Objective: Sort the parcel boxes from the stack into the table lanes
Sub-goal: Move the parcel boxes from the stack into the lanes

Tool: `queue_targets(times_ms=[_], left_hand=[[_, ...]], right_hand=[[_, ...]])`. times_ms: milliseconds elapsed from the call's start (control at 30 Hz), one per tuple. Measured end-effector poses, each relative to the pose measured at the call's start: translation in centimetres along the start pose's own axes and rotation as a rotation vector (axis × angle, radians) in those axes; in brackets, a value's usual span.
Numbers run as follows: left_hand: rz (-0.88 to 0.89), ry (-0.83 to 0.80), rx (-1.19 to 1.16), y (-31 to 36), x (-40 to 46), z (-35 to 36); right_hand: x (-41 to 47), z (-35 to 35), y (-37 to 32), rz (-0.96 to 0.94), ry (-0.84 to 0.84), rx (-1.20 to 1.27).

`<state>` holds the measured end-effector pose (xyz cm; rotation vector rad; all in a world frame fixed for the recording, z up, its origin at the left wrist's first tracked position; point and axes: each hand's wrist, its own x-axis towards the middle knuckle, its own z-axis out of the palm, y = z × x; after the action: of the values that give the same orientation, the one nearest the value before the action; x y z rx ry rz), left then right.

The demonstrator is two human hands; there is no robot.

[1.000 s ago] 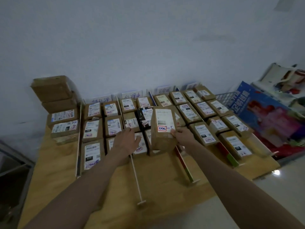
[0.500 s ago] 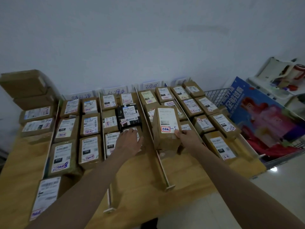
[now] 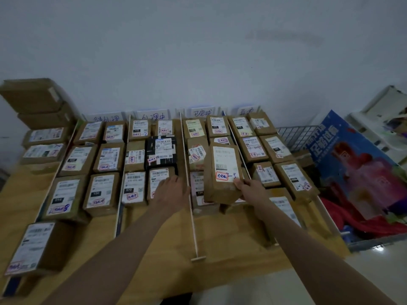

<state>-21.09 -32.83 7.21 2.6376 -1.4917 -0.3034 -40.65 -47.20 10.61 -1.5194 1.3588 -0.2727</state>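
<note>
My right hand grips a brown parcel box by its lower right corner, tilted up above the third lane; its white label carries a red-framed sticker. My left hand lies palm down, fingers apart, on the nearest box of the second lane. A stack of plain brown boxes stands at the table's far left. White divider strips split the wooden table into lanes filled with rows of labelled boxes. A black box sits in the second lane.
Handwritten paper signs lean on the wall behind the lanes. A wire basket with a blue poster box and red fabric stands right of the table. One labelled box lies near the front left corner.
The view has shifted left and closer. The held box has tipped a little toward the third lane; my left hand stays on the same second-lane box.
</note>
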Motion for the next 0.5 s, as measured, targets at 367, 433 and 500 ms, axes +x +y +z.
queue_targets(times_ms=[367, 433, 500], left_hand=[[-0.208, -0.059, 0.053, 5.3, -9.4, 3.4], [-0.227, -0.065, 0.043, 6.1, -10.8, 4.3], [-0.249, -0.072, 0.042, 6.6, -12.0, 5.2]], right_hand=[[-4.4, -4.5, 7.0, -0.065, -0.18, 0.045], [-5.1, -5.0, 8.4, -0.068, -0.187, 0.031], [-5.6, -5.3, 9.6, -0.061, -0.198, -0.015]])
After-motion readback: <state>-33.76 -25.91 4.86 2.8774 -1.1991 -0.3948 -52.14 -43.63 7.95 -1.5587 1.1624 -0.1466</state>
